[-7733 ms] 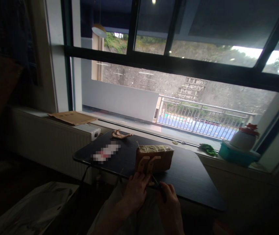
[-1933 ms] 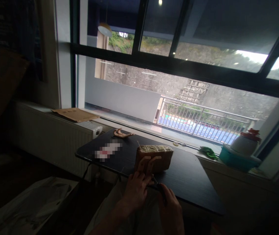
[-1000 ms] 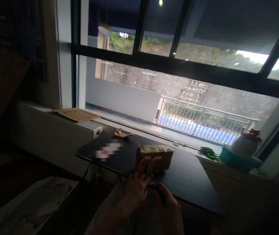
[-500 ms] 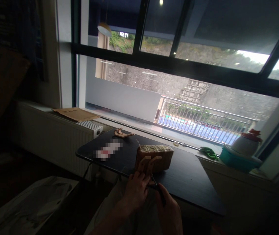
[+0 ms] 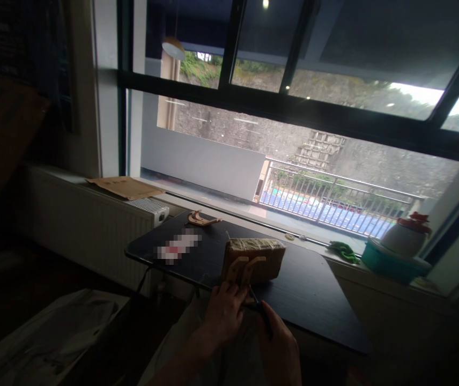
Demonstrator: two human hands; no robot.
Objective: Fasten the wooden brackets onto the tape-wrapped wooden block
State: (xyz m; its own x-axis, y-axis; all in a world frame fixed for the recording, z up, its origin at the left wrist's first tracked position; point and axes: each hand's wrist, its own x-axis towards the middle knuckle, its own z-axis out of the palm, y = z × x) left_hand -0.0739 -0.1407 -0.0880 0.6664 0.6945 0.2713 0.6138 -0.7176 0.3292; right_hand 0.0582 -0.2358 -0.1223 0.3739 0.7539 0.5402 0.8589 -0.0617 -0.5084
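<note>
A dark worktop [image 5: 313, 300] stands in a dim room before a large window [image 5: 294, 134], with a white radiator [image 5: 93, 230] on the left and a teal bowl [image 5: 394, 262] on the sill at the right. At the near edge of the worktop, just in front of a brown block [image 5: 265, 257], the left hand [image 5: 223, 316] grips a forked wooden piece [image 5: 243, 268], whose long axis is about upright and whose two prongs point up toward the window. The right hand [image 5: 280, 348] is closed around a thin dark tool [image 5: 259, 312], which lies slanted with its tip up and to the left at the base of the piece.

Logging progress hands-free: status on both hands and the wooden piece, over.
Left hand gripping wooden piece at table edge. Right hand holding thin dark tool at its base. Brown block close behind.
</note>
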